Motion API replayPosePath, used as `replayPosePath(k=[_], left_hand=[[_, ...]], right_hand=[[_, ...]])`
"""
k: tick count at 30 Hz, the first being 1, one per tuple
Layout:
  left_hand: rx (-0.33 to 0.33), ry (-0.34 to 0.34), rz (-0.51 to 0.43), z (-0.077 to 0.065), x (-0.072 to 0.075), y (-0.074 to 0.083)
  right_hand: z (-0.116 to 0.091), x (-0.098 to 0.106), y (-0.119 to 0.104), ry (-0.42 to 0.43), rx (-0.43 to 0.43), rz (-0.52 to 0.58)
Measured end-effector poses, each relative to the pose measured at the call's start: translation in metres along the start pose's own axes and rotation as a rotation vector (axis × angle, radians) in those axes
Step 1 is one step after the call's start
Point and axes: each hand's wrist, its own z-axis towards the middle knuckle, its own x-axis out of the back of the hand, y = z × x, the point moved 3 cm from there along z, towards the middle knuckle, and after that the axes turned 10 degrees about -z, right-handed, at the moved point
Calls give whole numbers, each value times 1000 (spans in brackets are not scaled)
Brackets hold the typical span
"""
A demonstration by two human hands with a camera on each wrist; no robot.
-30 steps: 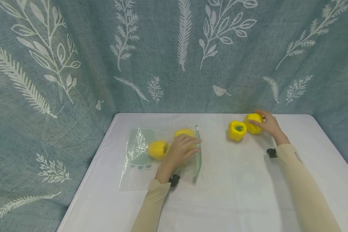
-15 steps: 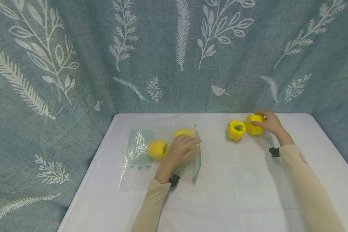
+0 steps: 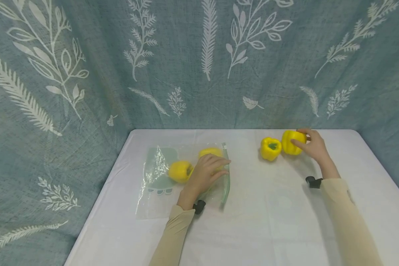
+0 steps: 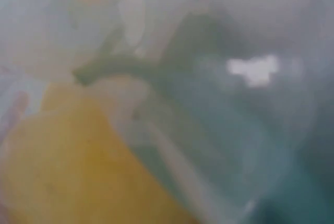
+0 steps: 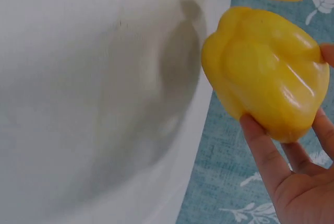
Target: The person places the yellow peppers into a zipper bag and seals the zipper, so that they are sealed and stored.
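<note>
My right hand (image 3: pixel 314 147) grips a yellow bell pepper (image 3: pixel 290 142) at the back right. In the right wrist view, the thumb and fingers (image 5: pixel 261 145) curve round one end of that pepper (image 5: pixel 261 72). Just left of it, another yellow bell pepper (image 3: pixel 270 149) shows its green stem. My left hand (image 3: pixel 204 173) rests over a clear zip bag (image 3: pixel 159 170), its fingers extended toward the green zip edge (image 3: pixel 227 184). Inside the bag lie a yellow pepper (image 3: pixel 179 171) and a second one (image 3: pixel 211 152), partly behind the hand. Blurry plastic covers a yellow pepper (image 4: pixel 78 161) in the left wrist view.
A white cloth (image 3: pixel 252 229) covers the table. Behind and at the sides hangs a blue-green curtain (image 3: pixel 193 99) with white leaf prints. Each wrist carries a small black camera, the left one (image 3: pixel 199 207) low over the bag.
My right hand has shifted slightly right with the gripped bell pepper, which has turned a little in the fingers. The left hand and the bag have stayed in place.
</note>
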Motion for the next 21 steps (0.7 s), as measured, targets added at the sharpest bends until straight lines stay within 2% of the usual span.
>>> replayPosePath(k=[13,21], left_hand=[[28,-14,-11,1,1,2],[26,-18,-17,0,0,0]], right_hand=[[-26,1,-9,210,-74,133],[-36,3,-24,288,-84,172]])
